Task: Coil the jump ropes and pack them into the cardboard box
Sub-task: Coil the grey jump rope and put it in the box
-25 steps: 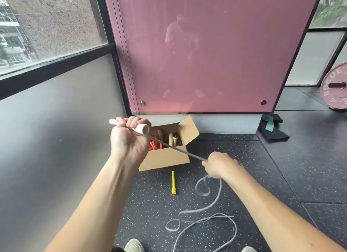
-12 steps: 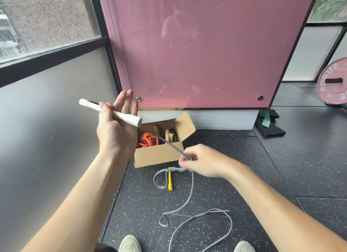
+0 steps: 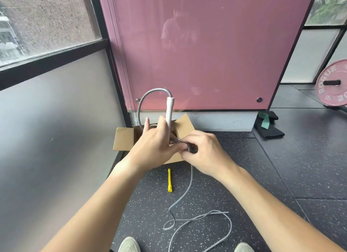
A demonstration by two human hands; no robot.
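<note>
Grey jump rope [image 3: 189, 188] is held over the cardboard box [image 3: 124, 139]: its white handle [image 3: 170, 111] is gripped upright by the left hand [image 3: 155, 144], the cord is pinched by the right hand [image 3: 204, 152], and the rest is trailed on the floor [image 3: 281, 167]. Earlier the handle was slanted and the hands were apart; now they are touching.

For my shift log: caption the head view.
Left hand holds white handle upright, right hand pinches grey rope; cardboard box beyond.
</note>
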